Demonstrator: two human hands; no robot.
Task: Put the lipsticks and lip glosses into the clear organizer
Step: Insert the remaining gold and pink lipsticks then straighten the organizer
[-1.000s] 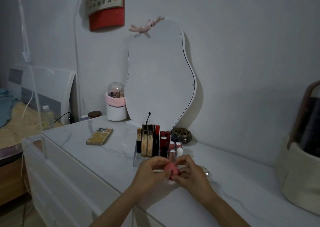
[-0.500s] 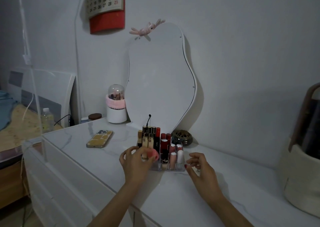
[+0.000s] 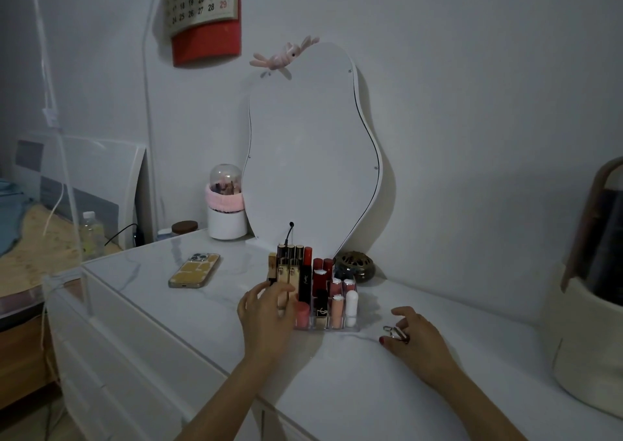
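Clear organizer, one pink lipstick, two hands

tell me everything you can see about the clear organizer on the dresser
The clear organizer looks like transparent plastic, split into small upright slots. It stands on the white marble-look dresser top, in front of the wavy mirror. Gold, black, red and pink tubes stand upright in it, taller ones behind. The left hand overlaps its front left corner beside a pink tube; contact is unclear.
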